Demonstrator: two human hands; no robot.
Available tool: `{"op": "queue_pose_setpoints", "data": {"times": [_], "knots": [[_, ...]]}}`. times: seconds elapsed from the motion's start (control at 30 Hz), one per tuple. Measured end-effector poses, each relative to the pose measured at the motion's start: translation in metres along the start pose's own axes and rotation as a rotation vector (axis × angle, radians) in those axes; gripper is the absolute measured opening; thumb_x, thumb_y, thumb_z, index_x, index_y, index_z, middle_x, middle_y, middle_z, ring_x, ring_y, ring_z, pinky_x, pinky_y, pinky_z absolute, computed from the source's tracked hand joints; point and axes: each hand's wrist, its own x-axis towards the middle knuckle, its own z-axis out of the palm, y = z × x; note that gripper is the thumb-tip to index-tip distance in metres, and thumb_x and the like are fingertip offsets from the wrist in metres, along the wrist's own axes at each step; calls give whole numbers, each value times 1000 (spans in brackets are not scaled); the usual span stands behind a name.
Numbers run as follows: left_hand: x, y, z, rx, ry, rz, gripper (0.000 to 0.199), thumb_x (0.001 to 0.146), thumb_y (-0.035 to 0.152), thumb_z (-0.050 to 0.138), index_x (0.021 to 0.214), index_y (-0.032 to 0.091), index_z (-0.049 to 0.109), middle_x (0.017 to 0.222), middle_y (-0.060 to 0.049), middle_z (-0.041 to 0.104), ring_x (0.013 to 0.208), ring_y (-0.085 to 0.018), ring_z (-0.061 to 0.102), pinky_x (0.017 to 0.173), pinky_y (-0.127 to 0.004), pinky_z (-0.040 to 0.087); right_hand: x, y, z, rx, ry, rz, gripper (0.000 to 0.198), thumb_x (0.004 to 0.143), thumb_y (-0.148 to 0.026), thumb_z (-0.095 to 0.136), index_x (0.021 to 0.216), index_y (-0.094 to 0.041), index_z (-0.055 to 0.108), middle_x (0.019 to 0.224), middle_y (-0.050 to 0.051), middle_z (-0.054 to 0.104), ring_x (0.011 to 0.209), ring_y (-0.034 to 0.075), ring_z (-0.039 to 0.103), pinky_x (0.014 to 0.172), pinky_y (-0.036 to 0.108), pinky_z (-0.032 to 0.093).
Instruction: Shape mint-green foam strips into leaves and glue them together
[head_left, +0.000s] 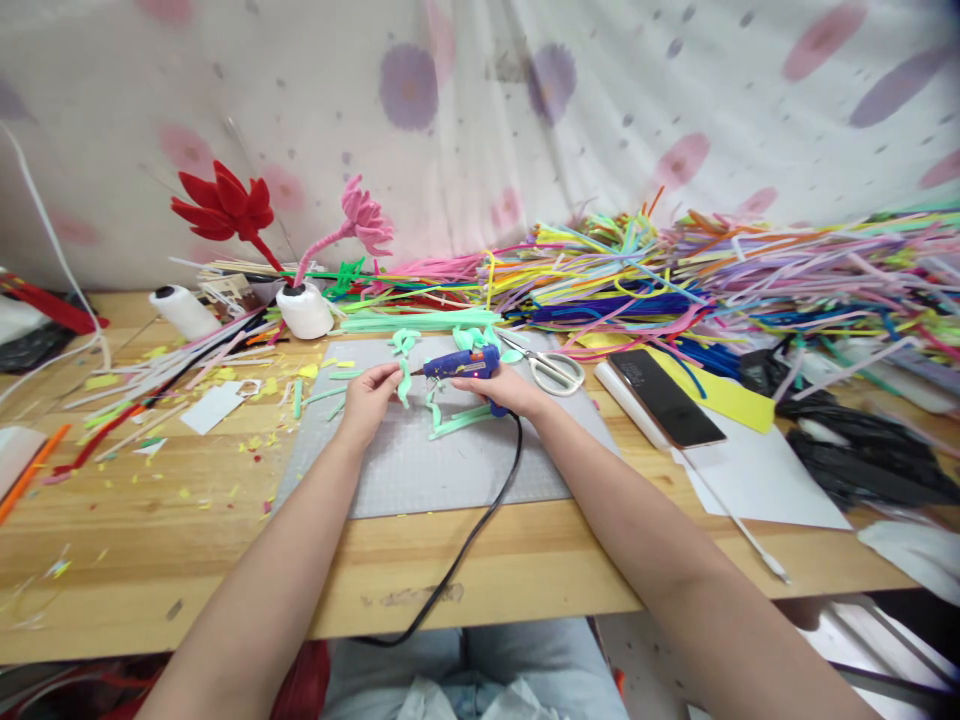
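My right hand (495,385) is wrapped round a blue glue gun (463,364) whose nozzle points left. A mint-green pipe-cleaner piece (406,380), twisted and leaf-like, is pinched upright in my left hand (373,395). The nozzle tip is close to that piece; whether they touch I cannot tell. Beneath both hands lies a grey cutting mat (420,480). More mint-green pipe cleaners (457,425), some straight and some curled, rest on the mat around my hands. From the gun's grip a black cord (480,525) runs down over the table's front edge.
Scissors (555,373) lie right of the glue gun. Behind are heaped coloured pipe cleaners (622,270) and a white spool (306,312) bearing a red flower (225,203) and a pink flower (365,218). A phone (667,397) lies at right; scraps litter the wooden table (187,570) at left.
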Motion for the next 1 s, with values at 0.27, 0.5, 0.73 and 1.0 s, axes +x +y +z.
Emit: {"op": "queue_pose_setpoints", "data": {"times": [0.27, 0.5, 0.73, 1.0], "knots": [[-1, 1, 0, -12, 11, 4, 36, 53, 35, 70, 81, 13, 67, 70, -3, 64, 54, -10, 52, 46, -22, 44, -1, 0, -1, -46, -46, -19, 36, 61, -47, 61, 55, -17, 43, 44, -7, 38, 42, 5, 33, 43, 21, 26], [1, -1, -1, -5, 24, 15, 35, 54, 34, 70, 82, 13, 67, 71, -4, 64, 57, -10, 54, 48, -22, 45, -3, -4, 1, -25, -117, -51, 33, 62, -46, 61, 60, -16, 47, 45, -6, 40, 43, 5, 35, 41, 20, 27], [5, -2, -2, -33, 92, 20, 33, 54, 32, 69, 80, 12, 65, 69, -3, 61, 54, -9, 51, 45, -22, 46, 0, 2, -3, 41, -152, -66, 33, 62, -47, 61, 62, -15, 52, 53, -2, 51, 47, 7, 43, 46, 20, 35], [12, -1, -8, -108, 321, 43, 27, 58, 28, 65, 81, 13, 62, 72, -2, 58, 58, -9, 50, 46, -21, 46, 8, 25, -31, -249, 299, -97, 42, 59, -48, 64, 85, -15, 64, 75, 4, 64, 70, 15, 56, 66, 27, 43]]}}
